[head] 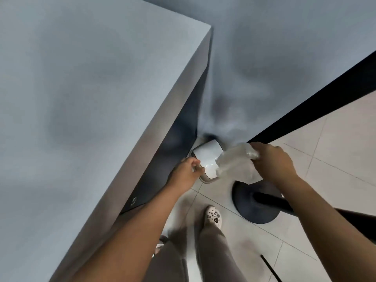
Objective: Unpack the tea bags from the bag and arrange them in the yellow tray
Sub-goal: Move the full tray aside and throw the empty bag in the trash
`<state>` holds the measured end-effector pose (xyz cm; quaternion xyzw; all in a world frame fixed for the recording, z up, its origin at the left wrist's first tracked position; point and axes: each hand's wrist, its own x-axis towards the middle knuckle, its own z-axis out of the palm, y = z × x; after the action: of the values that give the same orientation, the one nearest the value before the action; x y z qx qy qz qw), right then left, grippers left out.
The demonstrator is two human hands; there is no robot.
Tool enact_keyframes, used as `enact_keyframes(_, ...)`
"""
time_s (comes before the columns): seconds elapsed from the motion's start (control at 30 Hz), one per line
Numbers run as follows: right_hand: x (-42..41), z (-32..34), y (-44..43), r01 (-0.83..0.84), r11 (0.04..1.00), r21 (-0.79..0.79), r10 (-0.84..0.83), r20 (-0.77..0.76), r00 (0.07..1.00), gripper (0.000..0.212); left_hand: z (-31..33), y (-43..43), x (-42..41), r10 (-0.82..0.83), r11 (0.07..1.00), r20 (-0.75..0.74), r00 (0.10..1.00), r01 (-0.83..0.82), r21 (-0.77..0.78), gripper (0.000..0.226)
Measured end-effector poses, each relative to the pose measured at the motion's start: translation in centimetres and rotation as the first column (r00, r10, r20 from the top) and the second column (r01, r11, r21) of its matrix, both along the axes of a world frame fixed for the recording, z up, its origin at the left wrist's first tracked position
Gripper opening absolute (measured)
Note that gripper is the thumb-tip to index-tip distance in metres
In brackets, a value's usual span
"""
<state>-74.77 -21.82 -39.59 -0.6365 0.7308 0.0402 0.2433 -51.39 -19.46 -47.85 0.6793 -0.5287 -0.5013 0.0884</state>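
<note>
Step in hand: the person is apparently binning the bag, so the unpacking is probably done. This is a judgement, since neither tea bags nor yellow tray are showing in this view.
Bag: the crumpled clear bag (pixel 236 162) is hanging low in the view, about 5 o'clock from the middle, and looks empty as far as can be told.
Right hand: the right hand (pixel 272 159) is clenching the bag's bunched top, knuckles up.
Left hand: the left hand (pixel 188 169) is curling its fingers round the bin (pixel 203 178) at its near rim.
Key relation: the bin's white lid (pixel 206 156) is lying at 9 o'clock from the right hand. The bag's loose end is overlapping the lid's right edge, with its long axis running from 2 o'clock at the fist down to 8 o'clock. The left hand is nearer the lid, but I cannot tell whether it is raising it.
Edges: the grey counter (pixel 91 98) is walling the bin in at 9 o'clock.
Open room: the tiled floor (pixel 335 143) is opening out from 3 to 5 o'clock. A round black base (pixel 252 208) is sitting just below the bag at 6 o'clock.
</note>
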Motion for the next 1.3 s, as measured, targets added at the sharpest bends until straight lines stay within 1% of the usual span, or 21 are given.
enact_keyframes(0.07, 0.2, -4.0, 0.8, 0.057, 0.998, -0.013, -0.056, 0.008, 0.998, 0.053, -3.9, -0.8, -0.4, -0.013, 1.0, 0.088, 0.996, 0.011, 0.03, 0.038)
enact_keyframes(0.2, 0.7, -10.6, 2.1, 0.124, 0.992, 0.038, -0.124, 0.007, 0.992, 0.053, -10.6, -2.7, -0.9, -0.018, 0.994, 0.2, 0.98, -0.003, 0.107, 0.066)
enact_keyframes(0.3, 0.9, -14.9, 2.8, 0.163, 0.986, 0.025, -0.163, -0.003, 0.987, 0.054, -15.0, -4.3, -1.5, -0.009, 0.994, 0.237, 0.972, -0.016, 0.107, 0.075)
enact_keyframes(0.4, 1.0, -18.8, 3.5, 0.206, 0.978, -0.021, -0.205, 0.025, 0.978, 0.055, -19.0, -5.4, -2.2, -0.043, 0.997, 0.253, 0.967, 0.023, 0.08, 0.082)
enact_keyframes(0.63, 1.5, -23.6, 4.6, 0.277, 0.961, 0.011, -0.276, 0.089, 0.957, 0.06, -24.1, -9.0, -4.0, -0.144, 0.989, 0.353, 0.924, 0.142, 0.033, 0.092)
enact_keyframes(0.73, 1.5, -24.9, 4.6, 0.319, 0.948, 0.003, -0.317, 0.119, 0.941, 0.057, -25.4, -10.3, -4.4, -0.185, 0.983, 0.359, 0.915, 0.179, 0.05, 0.096)
enact_keyframes(0.8, 1.4, -25.6, 4.3, 0.36, 0.933, 0.0, -0.357, 0.12, 0.926, 0.052, -25.7, -10.5, -4.5, -0.175, 0.984, 0.35, 0.92, 0.176, 0.031, 0.095)
enact_keyframes(0.9, 1.3, -26.9, 3.5, 0.495, 0.868, 0.042, -0.494, 0.173, 0.852, 0.038, -25.5, -10.0, -4.6, -0.112, 0.989, 0.335, 0.936, 0.136, -0.051, 0.089)
enact_keyframes(1.03, 1.9, -28.1, 2.5, 0.684, 0.716, 0.138, -0.689, 0.297, 0.661, 0.017, -25.0, -9.0, -4.3, -0.093, 0.984, 0.309, 0.946, 0.135, -0.118, 0.087)
enact_keyframes(1.07, 2.1, -28.3, 2.3, 0.719, 0.679, 0.148, -0.722, 0.313, 0.617, 0.016, -25.0, -8.9, -4.2, -0.094, 0.982, 0.306, 0.947, 0.138, -0.126, 0.087)
enact_keyframes(1.2, 3.0, -30.4, 1.7, 0.767, 0.616, 0.18, -0.776, 0.305, 0.552, 0.02, -25.0, -8.8, -3.9, -0.09, 0.981, 0.301, 0.949, 0.136, -0.137, 0.085)
enact_keyframes(1.3, 3.6, -32.5, 1.5, 0.752, 0.613, 0.243, -0.78, 0.338, 0.527, 0.017, -25.0, -8.7, -3.8, -0.097, 0.98, 0.312, 0.945, 0.146, -0.136, 0.084)
